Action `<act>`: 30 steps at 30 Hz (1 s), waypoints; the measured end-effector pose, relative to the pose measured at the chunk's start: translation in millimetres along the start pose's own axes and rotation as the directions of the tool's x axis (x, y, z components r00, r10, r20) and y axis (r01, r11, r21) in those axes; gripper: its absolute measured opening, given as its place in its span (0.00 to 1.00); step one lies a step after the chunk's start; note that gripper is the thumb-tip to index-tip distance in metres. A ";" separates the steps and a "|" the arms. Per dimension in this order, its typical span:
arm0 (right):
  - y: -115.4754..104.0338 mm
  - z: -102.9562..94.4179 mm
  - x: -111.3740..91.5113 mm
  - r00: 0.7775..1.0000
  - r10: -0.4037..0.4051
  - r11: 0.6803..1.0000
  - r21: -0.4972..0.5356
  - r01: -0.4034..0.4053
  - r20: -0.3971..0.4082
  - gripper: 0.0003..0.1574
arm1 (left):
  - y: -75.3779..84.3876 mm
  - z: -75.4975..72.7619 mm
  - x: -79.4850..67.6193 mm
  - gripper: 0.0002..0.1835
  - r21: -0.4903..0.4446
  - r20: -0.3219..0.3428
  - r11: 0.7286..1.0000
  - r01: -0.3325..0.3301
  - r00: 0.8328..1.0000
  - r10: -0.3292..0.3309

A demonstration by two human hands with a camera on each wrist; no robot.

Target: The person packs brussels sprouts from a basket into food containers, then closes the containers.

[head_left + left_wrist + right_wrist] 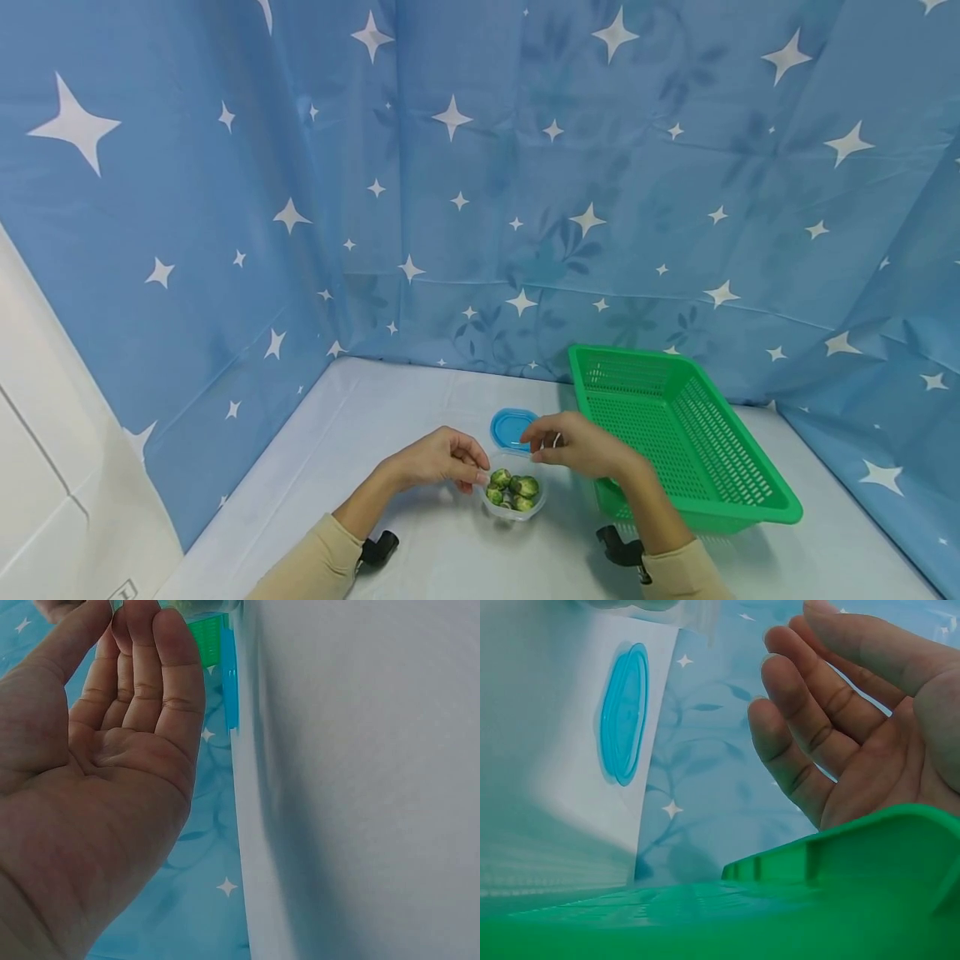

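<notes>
A small clear plastic container (507, 515) stands on the white table, holding several halved or whole Brussels sprouts (524, 486). At its left rim, my left hand (438, 460) pinches the edge between thumb and fingertips. My right hand (576, 443) hovers over the container's far right side, fingers loosely bent; the right wrist view shows nothing held in it. Just behind the container lies a round blue lid (510, 428), flat on the table. The same lid (630, 712) appears left of the right hand (855, 712) in the right wrist view.
A large green perforated basket (750, 442) stands to the right, with the right forearm passing over its near left corner. A blue curtain (480, 167) with white stars hangs behind the table (420, 558). At far left is a white panel (45, 433).
</notes>
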State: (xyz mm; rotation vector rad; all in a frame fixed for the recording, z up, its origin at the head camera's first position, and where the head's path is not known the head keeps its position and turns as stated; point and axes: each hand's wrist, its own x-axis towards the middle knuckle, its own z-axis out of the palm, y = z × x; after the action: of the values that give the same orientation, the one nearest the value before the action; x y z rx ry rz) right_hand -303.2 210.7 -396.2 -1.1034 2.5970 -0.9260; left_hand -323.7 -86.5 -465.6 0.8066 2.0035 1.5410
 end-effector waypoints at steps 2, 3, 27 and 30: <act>-1.1 -1.3 -0.8 1.000 0.002 1.000 0.002 -0.002 -0.007 0.13 | 0.3 -0.2 0.0 0.12 -0.003 0.000 1.000 0.000 1.000 0.000; -1.7 -1.8 -1.1 1.000 0.001 1.000 0.003 -0.001 -0.009 0.13 | 0.1 -0.5 0.2 0.13 -0.003 -0.001 1.000 0.001 1.000 -0.001; -23.2 -18.1 -13.2 0.940 -0.094 0.994 0.028 0.109 -0.329 0.13 | -3.0 -1.2 1.3 0.09 0.010 -0.001 1.000 -0.003 1.000 0.003; -26.4 -20.9 -14.2 0.914 -0.128 0.990 0.013 0.144 -0.384 0.13 | -2.9 -1.6 1.0 0.10 0.007 -0.001 1.000 -0.002 1.000 0.002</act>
State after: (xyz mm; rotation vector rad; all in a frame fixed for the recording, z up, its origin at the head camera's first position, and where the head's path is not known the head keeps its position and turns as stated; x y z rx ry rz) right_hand -285.4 216.5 -364.8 -1.2104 2.8108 -1.3423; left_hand -326.0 -87.4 -468.1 0.8114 2.0102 1.5364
